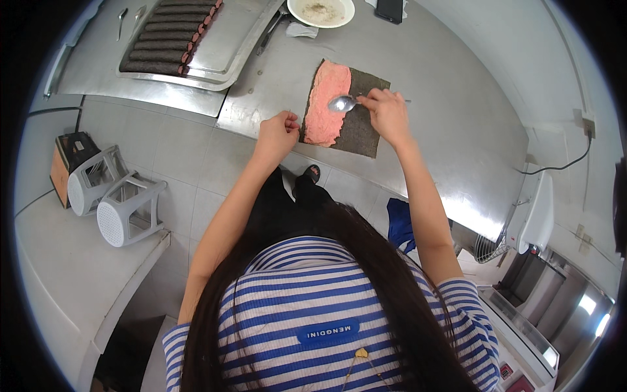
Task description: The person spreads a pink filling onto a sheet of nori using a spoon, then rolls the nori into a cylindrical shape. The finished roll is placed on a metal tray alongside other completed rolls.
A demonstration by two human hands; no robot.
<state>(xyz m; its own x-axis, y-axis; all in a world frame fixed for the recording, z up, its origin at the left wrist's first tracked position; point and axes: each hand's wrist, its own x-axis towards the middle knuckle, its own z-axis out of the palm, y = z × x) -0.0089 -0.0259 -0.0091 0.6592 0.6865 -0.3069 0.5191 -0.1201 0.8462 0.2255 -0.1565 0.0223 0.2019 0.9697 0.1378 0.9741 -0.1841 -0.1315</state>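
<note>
A dark seaweed sheet point(364, 130) lies on the steel table point(457, 117), its left part covered by a band of pink paste point(321, 111). My right hand point(385, 114) is closed on a metal spoon point(341, 103), whose bowl is over the right edge of the paste. My left hand point(279, 134) is at the sheet's lower left edge, fingers curled; whether they hold the edge is hidden.
A steel tray point(219, 62) of several seaweed rolls point(157, 39) is upper left, beside a ladle point(266, 39). A white bowl point(321, 14), folded cloth point(302, 30) and phone point(389, 10) lie beyond. Plastic stools point(121, 215) lie left; a cord point(555, 166) hangs right.
</note>
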